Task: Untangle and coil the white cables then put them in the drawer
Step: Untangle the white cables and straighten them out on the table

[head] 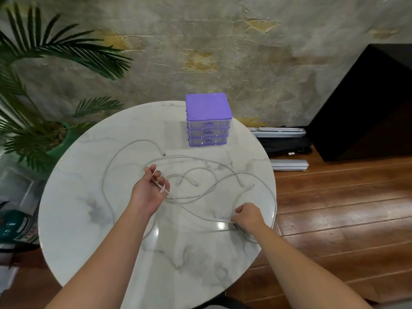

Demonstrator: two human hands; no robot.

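Several white cables (200, 162) lie tangled in loose loops across the middle of a round white marble table (93, 219), their plug ends scattered near the centre. My left hand (149, 190) is raised just above the table with one cable end pinched between its fingers. That cable runs down and to the right to my right hand (247, 216), which presses on the table and grips the same strand near the right edge. A purple three-drawer box (208, 120) stands at the table's far side with all drawers closed.
A potted palm (40, 121) in a green pot stands to the left of the table. A black cabinet (365, 103) stands at the right on the wooden floor. Grey bars and a black bag (283, 141) lie on the floor behind the table.
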